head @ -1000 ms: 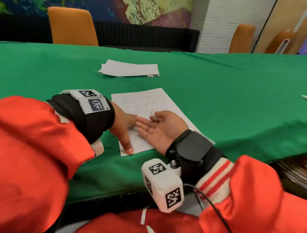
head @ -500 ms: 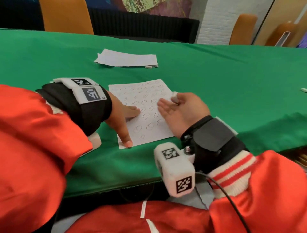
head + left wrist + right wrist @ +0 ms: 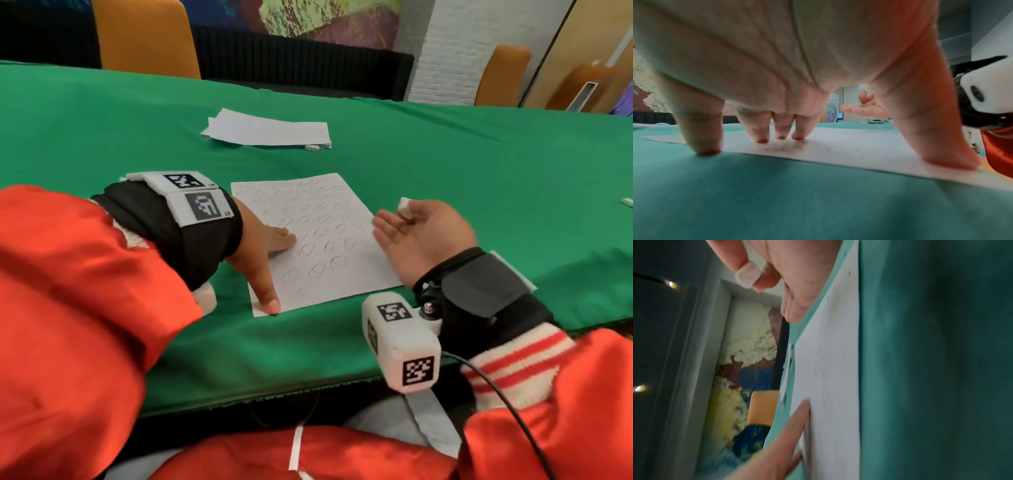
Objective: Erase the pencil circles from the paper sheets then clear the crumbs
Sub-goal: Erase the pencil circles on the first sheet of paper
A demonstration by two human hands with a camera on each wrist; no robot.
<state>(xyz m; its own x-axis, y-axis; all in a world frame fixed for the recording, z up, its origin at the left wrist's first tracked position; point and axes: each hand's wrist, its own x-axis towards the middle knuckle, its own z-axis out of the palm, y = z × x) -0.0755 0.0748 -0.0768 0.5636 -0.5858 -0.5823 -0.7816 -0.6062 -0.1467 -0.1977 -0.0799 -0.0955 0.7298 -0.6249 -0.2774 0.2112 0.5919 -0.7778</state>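
A white paper sheet (image 3: 329,246) covered with pencil circles lies on the green table (image 3: 479,164) near its front edge. My left hand (image 3: 263,260) presses the sheet's left side with spread straight fingers (image 3: 781,129), thumb at the near corner. My right hand (image 3: 411,233) hovers palm up at the sheet's right edge. Its thumb and forefinger pinch a small white eraser (image 3: 406,206), and the other fingers are stretched out. The right wrist view shows the eraser (image 3: 748,276) above the paper (image 3: 834,369).
A stack of white sheets (image 3: 270,130) lies farther back, with a second small eraser (image 3: 312,148) at its front edge. A small white object (image 3: 627,202) sits at the far right. Orange chairs (image 3: 144,37) stand behind the table.
My right hand has swept to the right across the sheet, from beside the left hand to the sheet's right edge, still holding the eraser. The left hand has stayed pressed on the paper.
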